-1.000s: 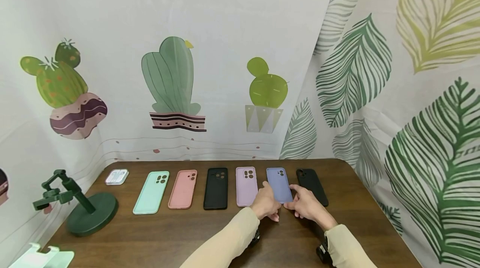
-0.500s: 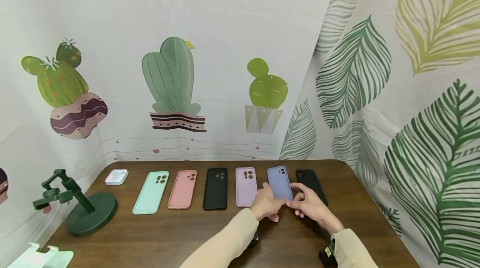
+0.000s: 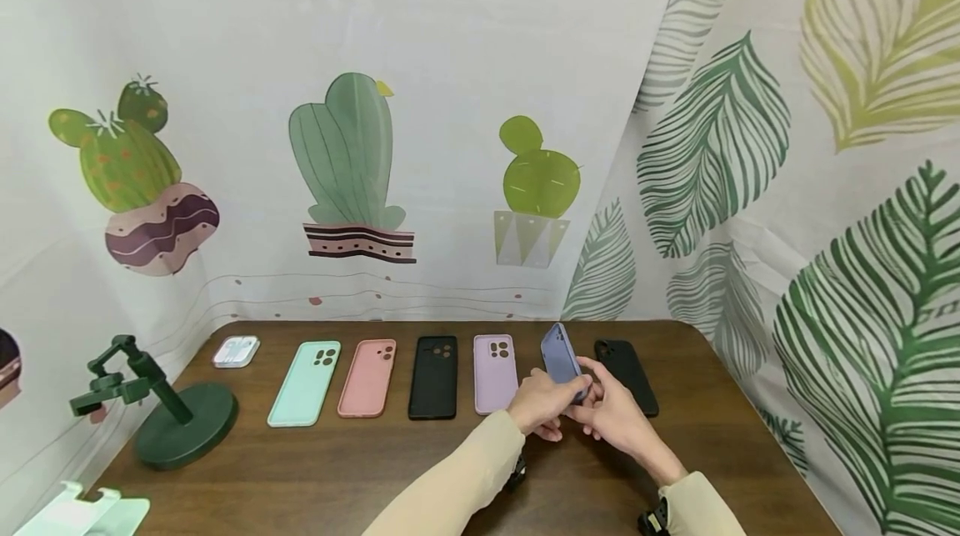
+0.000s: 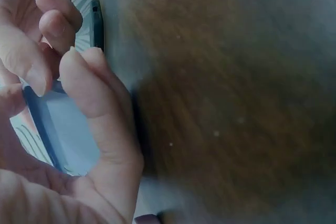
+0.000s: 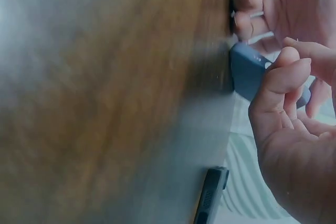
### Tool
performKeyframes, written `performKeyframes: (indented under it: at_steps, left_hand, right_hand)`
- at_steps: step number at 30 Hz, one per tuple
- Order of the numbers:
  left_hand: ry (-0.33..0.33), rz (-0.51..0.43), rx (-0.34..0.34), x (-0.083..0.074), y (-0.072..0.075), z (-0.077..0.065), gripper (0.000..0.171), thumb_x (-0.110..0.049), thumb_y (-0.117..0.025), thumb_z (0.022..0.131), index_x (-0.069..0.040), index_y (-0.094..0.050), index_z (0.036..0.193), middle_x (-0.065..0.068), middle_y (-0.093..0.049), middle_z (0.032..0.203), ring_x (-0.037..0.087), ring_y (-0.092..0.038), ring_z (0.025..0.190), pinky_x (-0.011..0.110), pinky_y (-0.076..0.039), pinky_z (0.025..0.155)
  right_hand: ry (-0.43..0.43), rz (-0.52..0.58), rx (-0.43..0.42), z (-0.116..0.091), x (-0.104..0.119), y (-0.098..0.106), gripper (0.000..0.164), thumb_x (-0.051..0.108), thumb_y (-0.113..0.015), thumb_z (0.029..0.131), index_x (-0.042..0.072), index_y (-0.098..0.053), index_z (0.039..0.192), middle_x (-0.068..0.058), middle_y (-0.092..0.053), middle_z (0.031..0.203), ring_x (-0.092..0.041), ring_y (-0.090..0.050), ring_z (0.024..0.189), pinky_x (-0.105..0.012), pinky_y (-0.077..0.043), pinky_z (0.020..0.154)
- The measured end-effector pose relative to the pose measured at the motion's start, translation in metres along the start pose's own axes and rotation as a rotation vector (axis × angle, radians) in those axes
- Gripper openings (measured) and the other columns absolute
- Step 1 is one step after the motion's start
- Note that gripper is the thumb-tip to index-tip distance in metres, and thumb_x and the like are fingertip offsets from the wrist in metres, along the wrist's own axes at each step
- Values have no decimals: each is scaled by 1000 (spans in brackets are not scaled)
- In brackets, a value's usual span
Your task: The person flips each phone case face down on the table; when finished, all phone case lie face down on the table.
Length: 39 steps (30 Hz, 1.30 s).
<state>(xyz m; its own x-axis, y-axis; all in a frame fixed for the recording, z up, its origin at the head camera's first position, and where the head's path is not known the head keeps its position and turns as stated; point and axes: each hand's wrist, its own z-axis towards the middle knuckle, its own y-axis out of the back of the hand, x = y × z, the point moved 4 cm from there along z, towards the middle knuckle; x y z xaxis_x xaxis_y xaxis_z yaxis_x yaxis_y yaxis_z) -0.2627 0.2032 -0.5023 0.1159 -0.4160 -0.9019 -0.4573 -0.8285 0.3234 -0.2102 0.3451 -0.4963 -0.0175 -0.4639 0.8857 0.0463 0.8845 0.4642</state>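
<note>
Both hands on the periwinkle-blue phone case [image 3: 558, 353]! The left hand [image 3: 543, 403] has its thumb and fingers curled in at the near end, and the right hand [image 3: 611, 413] pinches that same end, fingers bent, the gap between them no wider than the case's edge. The case sits tilted, camera-hole end high, between its neighbours in the row.

And it's tight in there: the lilac phone case [image 3: 492, 369] lies just left, its lower right corner partly hidden by the left hand, while the smooth black phone case [image 3: 630, 376] lies close on the right, its edge partly behind the right hand; whether the fingers touch it, I can't tell.

Farther left along the brown table [image 3: 337, 486], flat and apart: another black phone case [image 3: 432, 378], a pink phone case [image 3: 366, 378], a mint phone case [image 3: 303, 383]. Past those, a small white box [image 3: 236, 352] by the far corner, a dark green folding stand [image 3: 176, 428], and a pale green bracket [image 3: 105, 515] cut off at the frame's edge.
</note>
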Motion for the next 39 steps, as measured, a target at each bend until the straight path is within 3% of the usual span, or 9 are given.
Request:
performKeyframes:
  at_steps: [4,9,15,20,24,27,32,39]
  left_hand:
    - [6,-24,38,-1,2,-4,51,-56,-73,93,-6,-66,84,3,-53,58,13,-53,41,22,-52,39]
    - [11,-60,90,0,5,-6,48,-55,-70,97,-9,-66,84,3,-57,63,12,-57,46,21,-53,42]
    - [20,-96,148,2,11,-8,49,-54,-65,104,-5,-67,97,9,-64,73,13,-60,49,20,-54,46]
    - [5,-89,152,0,18,-11,52,-50,-62,108,1,-65,117,10,-65,76,13,-59,49,20,-53,45]
    - [-54,-131,126,-4,24,-10,57,-39,-64,110,2,-51,147,6,-61,72,11,-55,47,20,-52,43]
    - [-115,-171,115,-5,29,-7,66,-27,-67,109,-4,-37,164,4,-59,70,10,-55,48,20,-51,43]
    - [-182,-183,121,-6,36,-3,69,-14,-68,108,-11,-36,169,4,-59,76,10,-56,51,19,-53,45]
    - [-207,-203,102,-5,43,-3,63,-4,-67,106,-6,-45,164,9,-61,81,10,-56,50,19,-53,44]
  right_hand:
    - [16,12,11,-3,1,-2,91,5,-84,90,7,-34,166,-5,-59,77,-13,-60,54,-26,-52,49]
    - [37,30,36,0,-3,-1,85,3,-81,91,-3,-36,163,-5,-62,80,-11,-60,56,-25,-53,50]
    - [18,-42,89,8,-9,-3,83,10,-81,92,-11,-37,159,-6,-67,82,-11,-60,60,-24,-53,52]
    - [24,-91,128,12,-10,-7,84,13,-83,91,-14,-39,157,-6,-68,81,-11,-60,59,-26,-54,51]
    - [25,-97,148,15,-10,-9,85,14,-86,90,-17,-41,154,-6,-67,77,-12,-60,56,-26,-54,49]
    - [7,-94,165,17,-11,-9,86,15,-86,90,-19,-40,154,-6,-67,77,-12,-60,56,-26,-54,49]
    - [-17,-87,190,20,-13,-9,89,14,-87,91,-22,-37,154,-5,-66,76,-12,-60,54,-26,-55,49]
    - [-20,-87,205,23,-13,-8,89,13,-86,91,-24,-35,154,-5,-66,78,-11,-59,54,-25,-52,48]
